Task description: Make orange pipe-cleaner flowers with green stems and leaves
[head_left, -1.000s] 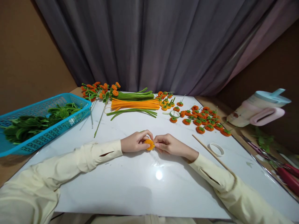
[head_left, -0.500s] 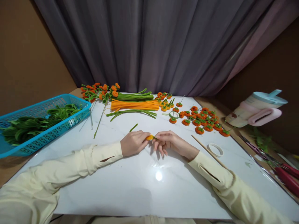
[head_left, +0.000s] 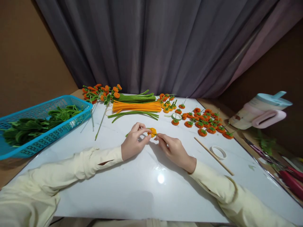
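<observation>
Centrally, two hands pinch a small fuzzy yellow-orange flower-shaped piece (head_left: 153, 132).
Just above the glossy white tabletop (head_left: 106, 189), it sits between the left hand (head_left: 134, 141), thumb and fingers closed on one side, and the right hand (head_left: 175, 151), fingertips narrowed in a pinch at its opposite edge; a green fuzzy strip (head_left: 127, 135) pokes out beside the left hand. Beyond lies a bundle of orange fuzzy stems (head_left: 136, 106) between green fuzzy stems (head_left: 137, 98), with round orange flower heads with green tops (head_left: 202, 131) spread to the right. Nearer, a thin wooden stick (head_left: 214, 156) lies beside a white ring (head_left: 218, 152); at far left, a blue perforated plastic basket (head_left: 59, 130) holds green fuzzy leaves (head_left: 26, 127).
</observation>
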Motion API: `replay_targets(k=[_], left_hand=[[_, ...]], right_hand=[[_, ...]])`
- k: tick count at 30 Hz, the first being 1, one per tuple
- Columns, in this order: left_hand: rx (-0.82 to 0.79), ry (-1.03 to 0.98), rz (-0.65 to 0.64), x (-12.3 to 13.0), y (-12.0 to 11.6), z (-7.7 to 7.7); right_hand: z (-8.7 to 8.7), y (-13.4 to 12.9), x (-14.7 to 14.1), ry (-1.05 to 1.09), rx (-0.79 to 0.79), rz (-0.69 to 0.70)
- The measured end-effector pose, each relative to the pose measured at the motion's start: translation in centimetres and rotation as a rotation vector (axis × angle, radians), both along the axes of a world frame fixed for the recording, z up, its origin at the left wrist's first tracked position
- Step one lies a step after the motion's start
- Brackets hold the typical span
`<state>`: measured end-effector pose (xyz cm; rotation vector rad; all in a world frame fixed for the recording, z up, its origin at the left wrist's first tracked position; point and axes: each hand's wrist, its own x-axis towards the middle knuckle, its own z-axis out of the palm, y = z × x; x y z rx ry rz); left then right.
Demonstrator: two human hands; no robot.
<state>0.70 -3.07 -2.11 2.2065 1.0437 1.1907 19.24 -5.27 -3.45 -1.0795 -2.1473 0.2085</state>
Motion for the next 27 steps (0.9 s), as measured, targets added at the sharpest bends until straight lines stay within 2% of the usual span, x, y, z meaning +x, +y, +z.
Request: replay_targets(k=[5, 7, 10, 13, 17, 20, 27], left_hand=[[-0.66, -0.303, -0.075, 0.7, -0.3, 0.6], [-0.83, -0.417, -0.12, 0.8, -0.4, 0.8], [-0.975, -0.529, -0.176, 0.9, -0.4, 0.9], [-1.032, -0.565, -0.18, 0.9, -0.3, 0.7], [-0.997, -0.542, -0.133, 0.8, 0.0, 0.5], [-0.986, -0.503, -0.111, 0.7, 0.3, 0.3], [-1.0, -0.46, -0.153, 0.6, 0.6, 0.3]], right_hand=[[-0.2, 0.0, 0.0, -0.372, 0.418, 0.038], [0.1, -0.1, -0.1, -0.468, 0.501, 0.093], [0.4, -0.2, -0.3, -0.505, 0.536, 0.158], [0.4, -0.3, -0.3, -0.401, 0.453, 0.161], [0.1, 0.0, -0.1, -0.243, 0.327, 0.104], [-0.1, 0.4, 0.1, -0.176, 0.277, 0.122], [0.3, 0.8, 0.3, 0.041, 0.054, 0.159]])
